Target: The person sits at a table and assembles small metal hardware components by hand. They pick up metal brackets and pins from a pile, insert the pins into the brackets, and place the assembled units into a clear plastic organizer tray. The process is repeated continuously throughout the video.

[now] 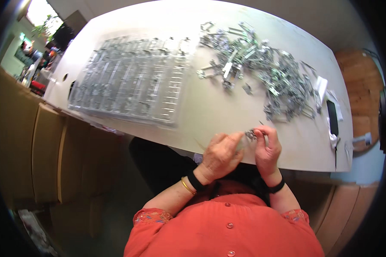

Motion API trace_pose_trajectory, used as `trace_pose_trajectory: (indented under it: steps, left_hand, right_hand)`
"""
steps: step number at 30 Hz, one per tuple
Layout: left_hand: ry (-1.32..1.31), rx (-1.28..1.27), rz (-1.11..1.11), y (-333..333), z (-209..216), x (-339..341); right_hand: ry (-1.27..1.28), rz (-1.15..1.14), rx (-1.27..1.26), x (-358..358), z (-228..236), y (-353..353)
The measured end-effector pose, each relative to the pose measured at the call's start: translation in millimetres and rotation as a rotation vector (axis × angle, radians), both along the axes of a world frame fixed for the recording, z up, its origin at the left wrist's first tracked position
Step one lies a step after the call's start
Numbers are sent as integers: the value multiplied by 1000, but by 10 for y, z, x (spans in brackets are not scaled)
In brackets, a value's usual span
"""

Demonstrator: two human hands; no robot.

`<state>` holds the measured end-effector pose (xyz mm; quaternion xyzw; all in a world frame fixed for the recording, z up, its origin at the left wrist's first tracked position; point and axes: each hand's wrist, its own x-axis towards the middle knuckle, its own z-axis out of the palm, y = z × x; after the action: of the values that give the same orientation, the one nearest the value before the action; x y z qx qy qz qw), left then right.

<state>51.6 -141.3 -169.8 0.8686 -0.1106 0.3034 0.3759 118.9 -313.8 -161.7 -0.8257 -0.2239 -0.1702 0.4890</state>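
A small silvery metal clip sits pinched between both hands just over the near edge of the white bench, left hand fingers curled round it, right hand fingertips nipping its top, close for a good look. Loose pile of metal clips lies within reach beyond, clear plastic trays of sorted clips off left

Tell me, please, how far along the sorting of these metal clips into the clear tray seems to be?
Done: the clear plastic tray looks largely filled with rows of metal pieces. In hand: the left hand and right hand hold one small metal clip together at the table edge. Left: a big loose pile of metal clips remains.
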Motion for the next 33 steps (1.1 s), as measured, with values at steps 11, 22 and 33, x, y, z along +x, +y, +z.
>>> trace_pose_trajectory:
  steps: [11, 22, 33]
  left_hand:
    - [18, 15, 2, -22, -32, 10]
    - [-1, 19, 20, -30, 4, 27]
    - [5, 29, 16, -34, -28, 27]
  right_hand:
    - [28, -18, 23, 4, -32, -13]
    - [3, -41, -11, 16, -33, -17]
    - [0, -69, -3, 16, -31, -14]
